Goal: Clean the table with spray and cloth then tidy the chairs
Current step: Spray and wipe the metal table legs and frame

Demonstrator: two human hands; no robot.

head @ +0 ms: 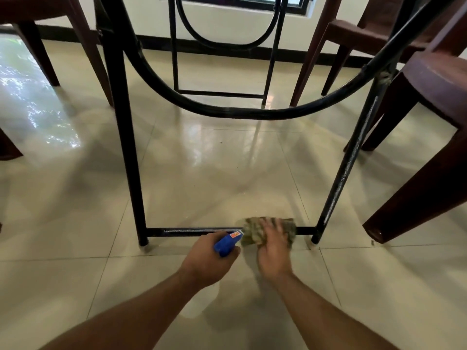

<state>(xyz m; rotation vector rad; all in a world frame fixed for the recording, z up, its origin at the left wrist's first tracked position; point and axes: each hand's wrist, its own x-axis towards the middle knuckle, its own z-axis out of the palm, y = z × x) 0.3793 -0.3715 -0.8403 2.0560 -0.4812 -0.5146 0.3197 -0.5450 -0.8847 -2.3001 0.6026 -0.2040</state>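
The mottled olive-brown cloth point(252, 232) lies draped over the low horizontal bar point(192, 231) of the black metal table frame point(123, 122), close to the frame's right-hand leg. The right hand point(274, 251) rests on top of the cloth with its fingers point(271, 229) spread apart across the fabric. Cloth shows to the left of the hand, to its right and beyond the fingertips. Motion blur covers this hand, so it cannot be told whether the fingertips curl round the bar or lie flat. The left hand point(207, 266) sits just beside it, fingers clamped round the blue plastic spray bottle point(227, 242). The nozzle end, with a small orange-and-white label, points at the bar and nearly touches the cloth. The bottle's body is hidden inside the hand. The table top is out of view above. Dark brown plastic chairs point(429, 97) stand on the glossy beige tiled floor point(202, 160) at both sides, cut off by the picture edges. The cloth looks crumpled and thick, with a blotchy pattern.
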